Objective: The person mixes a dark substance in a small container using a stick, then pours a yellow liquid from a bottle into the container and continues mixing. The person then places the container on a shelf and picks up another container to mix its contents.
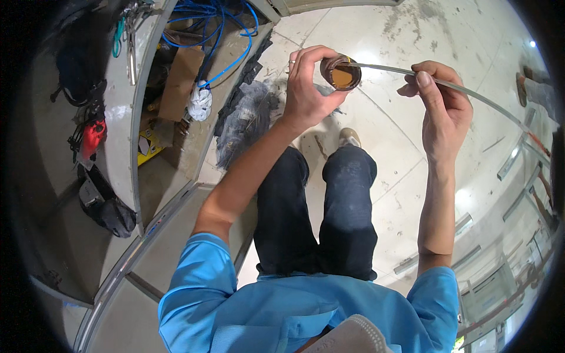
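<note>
My left hand (309, 88) is wrapped round a small brown can (333, 68), tilted so that its round mouth shows. Inside lies an orange-brown liquid (344, 76). Between the thumb and fingers of my right hand (441, 106) is a long thin metal strip (488, 105). Its left end reaches to the can's mouth; whether the tip dips into the liquid I cannot tell. From my right hand the strip runs on to the right and toward me, where its far end looks reddish.
A cabinet at left holds blue hose (220, 26), a cardboard box (181, 76), a white cloth bundle (200, 103) and a red tool (93, 136). Dark, smeared sheeting (244, 117) lies on the tiled floor (388, 170). Metal profiles (511, 156) lie at right, near another person's foot (521, 89).
</note>
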`<state>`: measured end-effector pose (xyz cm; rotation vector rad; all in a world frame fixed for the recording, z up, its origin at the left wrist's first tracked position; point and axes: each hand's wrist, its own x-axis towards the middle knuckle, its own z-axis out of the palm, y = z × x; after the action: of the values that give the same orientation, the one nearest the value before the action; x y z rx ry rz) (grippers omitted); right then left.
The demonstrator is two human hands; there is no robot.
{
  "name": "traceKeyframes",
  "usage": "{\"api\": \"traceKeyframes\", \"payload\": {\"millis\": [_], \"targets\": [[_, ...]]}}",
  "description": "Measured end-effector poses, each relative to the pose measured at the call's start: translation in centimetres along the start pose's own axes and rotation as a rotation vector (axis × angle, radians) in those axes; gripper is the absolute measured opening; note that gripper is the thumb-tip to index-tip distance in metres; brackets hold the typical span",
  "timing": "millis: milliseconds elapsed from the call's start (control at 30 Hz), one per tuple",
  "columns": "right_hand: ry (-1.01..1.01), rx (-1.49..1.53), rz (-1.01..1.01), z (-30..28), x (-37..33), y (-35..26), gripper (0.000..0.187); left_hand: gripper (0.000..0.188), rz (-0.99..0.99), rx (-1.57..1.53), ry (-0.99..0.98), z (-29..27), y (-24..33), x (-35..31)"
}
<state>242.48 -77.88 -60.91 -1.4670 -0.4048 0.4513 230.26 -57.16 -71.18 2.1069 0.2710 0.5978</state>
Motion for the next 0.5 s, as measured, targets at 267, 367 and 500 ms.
{"api": "traceKeyframes", "payload": {"millis": [267, 367, 500], "targets": [[-0.006, -0.042, -0.049, -3.1, -5.5, -13.3, 0.024, 0.082, 0.076, 0.101, 0.183, -2.4, 14.4, -1.0], [-0.024, -0.022, -0.051, -3.7, -7.6, -18.7, 0.021, 0.08, 0.015, 0.103, 0.228, -4.4, 20.4, -2.0], [-0.091, 0.043, -0.074, -4.4, -10.4, -25.2, 0.02, 0.077, -0.055, 0.155, 0.249, -7.4, 28.5, -4.5]]}}
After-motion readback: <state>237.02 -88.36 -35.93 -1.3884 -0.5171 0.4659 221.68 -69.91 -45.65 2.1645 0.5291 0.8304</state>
